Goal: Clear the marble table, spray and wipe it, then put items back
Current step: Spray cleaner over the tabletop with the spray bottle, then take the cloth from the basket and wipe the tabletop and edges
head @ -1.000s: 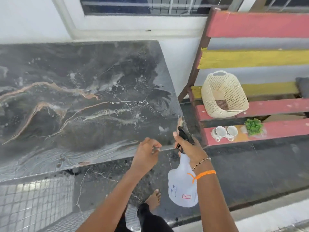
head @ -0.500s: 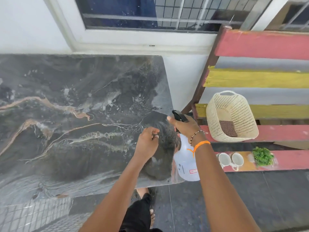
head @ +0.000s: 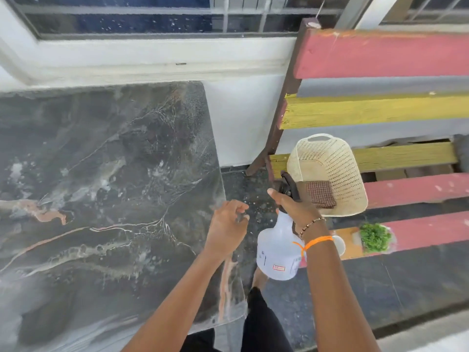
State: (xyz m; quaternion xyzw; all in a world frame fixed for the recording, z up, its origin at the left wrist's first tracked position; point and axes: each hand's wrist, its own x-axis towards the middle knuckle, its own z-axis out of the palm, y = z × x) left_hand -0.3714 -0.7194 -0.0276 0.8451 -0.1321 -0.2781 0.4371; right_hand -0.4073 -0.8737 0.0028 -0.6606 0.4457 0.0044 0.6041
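Since the earlier frame, I note the right hand [head: 295, 207] has carried the spray bottle [head: 278, 250] off the marble table [head: 101, 186] toward 3 o'clock, fingers wrapped round its black trigger head, beside the basket [head: 340, 168] on the bench [head: 406, 189]; the left hand [head: 227, 224] hovers over the table's right edge, loosely curled, and I cannot tell whether it holds anything. I judge clearing done and spraying apparently finished; wiping remains, likely with the cloth [head: 321, 194] in the basket, then returning the plant [head: 374, 237].
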